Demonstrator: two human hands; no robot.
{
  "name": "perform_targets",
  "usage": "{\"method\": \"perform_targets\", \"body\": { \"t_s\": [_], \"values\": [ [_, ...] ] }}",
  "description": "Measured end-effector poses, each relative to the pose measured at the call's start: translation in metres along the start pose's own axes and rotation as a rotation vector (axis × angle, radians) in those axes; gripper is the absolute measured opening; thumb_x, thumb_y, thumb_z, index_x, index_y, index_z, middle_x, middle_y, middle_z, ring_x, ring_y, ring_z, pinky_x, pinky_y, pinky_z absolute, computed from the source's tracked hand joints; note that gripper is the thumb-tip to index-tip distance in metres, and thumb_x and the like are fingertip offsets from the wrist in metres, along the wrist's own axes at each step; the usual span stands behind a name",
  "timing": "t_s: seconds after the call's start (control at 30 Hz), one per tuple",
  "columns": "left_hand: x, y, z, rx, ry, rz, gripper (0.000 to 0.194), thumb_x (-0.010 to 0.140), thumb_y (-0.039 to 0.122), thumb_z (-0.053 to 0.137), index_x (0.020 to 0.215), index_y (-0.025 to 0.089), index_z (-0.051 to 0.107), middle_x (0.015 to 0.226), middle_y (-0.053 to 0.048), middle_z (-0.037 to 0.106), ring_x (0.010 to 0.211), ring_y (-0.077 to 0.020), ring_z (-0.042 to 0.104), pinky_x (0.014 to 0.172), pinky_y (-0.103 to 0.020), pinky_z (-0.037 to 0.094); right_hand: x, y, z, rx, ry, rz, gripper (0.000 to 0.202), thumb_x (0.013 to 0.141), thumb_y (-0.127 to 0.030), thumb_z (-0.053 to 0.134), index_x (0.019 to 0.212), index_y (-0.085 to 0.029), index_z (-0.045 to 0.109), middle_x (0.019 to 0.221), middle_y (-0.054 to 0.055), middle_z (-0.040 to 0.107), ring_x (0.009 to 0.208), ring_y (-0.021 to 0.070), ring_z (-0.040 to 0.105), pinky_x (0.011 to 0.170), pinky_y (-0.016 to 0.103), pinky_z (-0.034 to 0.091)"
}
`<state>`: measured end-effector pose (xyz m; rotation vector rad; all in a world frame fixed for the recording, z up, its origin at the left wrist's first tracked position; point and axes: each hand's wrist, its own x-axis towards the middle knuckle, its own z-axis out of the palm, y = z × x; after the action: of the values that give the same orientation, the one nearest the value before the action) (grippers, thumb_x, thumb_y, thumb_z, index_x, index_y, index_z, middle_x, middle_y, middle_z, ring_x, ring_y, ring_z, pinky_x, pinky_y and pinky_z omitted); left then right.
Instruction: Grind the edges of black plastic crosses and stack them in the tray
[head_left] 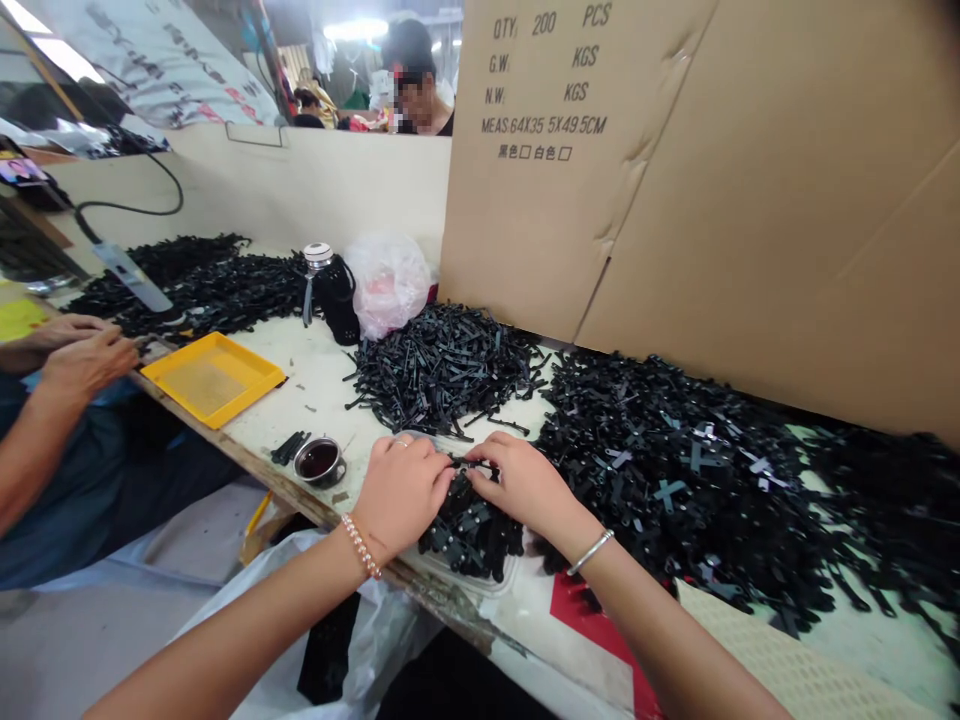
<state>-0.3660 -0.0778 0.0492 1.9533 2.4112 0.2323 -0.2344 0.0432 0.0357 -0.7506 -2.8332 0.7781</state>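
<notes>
While a co-worker's hands (pixel 86 358) were raised well off to the left of ours, we held a narrow, matte black strip (pixel 472 462) above a shallow, clear plastic container (pixel 496 583). Our left hand (pixel 405 487) had its thumb and fingertips drawn together at the strip's left end; our right hand (pixel 523 487) pinched the other end between thumb and fingers. The strip lay directly between the two, its long axis seeming to run crosswise from hand to hand, so neither was clearly nearer; our fingers hid its ends.

Just below both hands, small, flat black pieces (pixel 472 535) lay heaped in the container. Beyond our fingertips rose a mound of slim black strips (pixel 450 365); to our right hand's outer side spread a larger heap of black, partly cross-shaped pieces (pixel 675 480). Beside our left hand stood a round metal cup (pixel 340 472) of dark liquid (pixel 316 458), with a rectangular yellow plastic tray (pixel 251 402) farther out.
</notes>
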Motion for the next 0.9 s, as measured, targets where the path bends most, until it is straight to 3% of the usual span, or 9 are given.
{"method": "perform_targets", "body": {
  "t_s": [0.1, 0.2, 0.37, 0.6, 0.9],
  "values": [
    [0.011, 0.006, -0.006, 0.082, -0.076, -0.044, 0.031, 0.09, 0.031, 0.046, 0.075, 0.018, 0.069, 0.081, -0.007, 0.068, 0.085, -0.0262, 0.061, 0.076, -0.043, 0.039, 0.0, 0.004, 0.002, 0.06, 0.022, 0.013, 0.015, 0.083, -0.018, 0.065, 0.097, -0.02, 0.07, 0.092, 0.004, 0.061, 0.088, 0.0179, 0.058, 0.082, 0.025, 0.044],
    [0.016, 0.012, -0.005, 0.131, -0.13, -0.091, 0.029, 0.088, 0.031, 0.048, 0.076, 0.016, 0.07, 0.082, -0.009, 0.069, 0.084, -0.0262, 0.063, 0.073, -0.04, 0.039, 0.0, 0.008, 0.005, 0.113, 0.045, 0.016, 0.015, 0.083, -0.017, 0.065, 0.097, -0.018, 0.07, 0.091, 0.005, 0.061, 0.086, 0.0178, 0.059, 0.081, 0.026, 0.043],
    [0.016, 0.013, 0.006, 0.134, -0.13, -0.174, 0.035, 0.088, 0.038, 0.046, 0.075, 0.017, 0.071, 0.082, -0.009, 0.07, 0.08, -0.0253, 0.064, 0.071, -0.039, 0.039, 0.0, 0.011, 0.007, 0.159, 0.06, 0.006, 0.014, 0.081, -0.015, 0.067, 0.095, -0.018, 0.07, 0.091, 0.005, 0.061, 0.085, 0.0179, 0.058, 0.08, 0.027, 0.043],
    [0.023, 0.005, 0.013, -0.051, -0.112, -0.309, 0.03, 0.077, 0.045, 0.055, 0.06, 0.023, 0.069, 0.074, -0.004, 0.07, 0.084, -0.0242, 0.062, 0.072, -0.037, 0.037, -0.001, 0.013, 0.01, 0.21, 0.078, -0.01, 0.015, 0.08, -0.013, 0.068, 0.094, -0.018, 0.07, 0.09, 0.005, 0.06, 0.085, 0.0183, 0.057, 0.081, 0.028, 0.043],
    [0.018, 0.003, 0.009, -0.37, -0.118, -0.436, 0.015, 0.068, 0.033, 0.058, 0.06, 0.022, 0.066, 0.068, 0.002, 0.066, 0.071, -0.017, 0.06, 0.068, -0.028, 0.039, -0.001, 0.02, 0.02, 0.264, 0.172, -0.025, 0.018, 0.078, -0.009, 0.069, 0.093, -0.018, 0.067, 0.092, 0.004, 0.058, 0.089, 0.0189, 0.056, 0.085, 0.03, 0.044]
  ]
}}
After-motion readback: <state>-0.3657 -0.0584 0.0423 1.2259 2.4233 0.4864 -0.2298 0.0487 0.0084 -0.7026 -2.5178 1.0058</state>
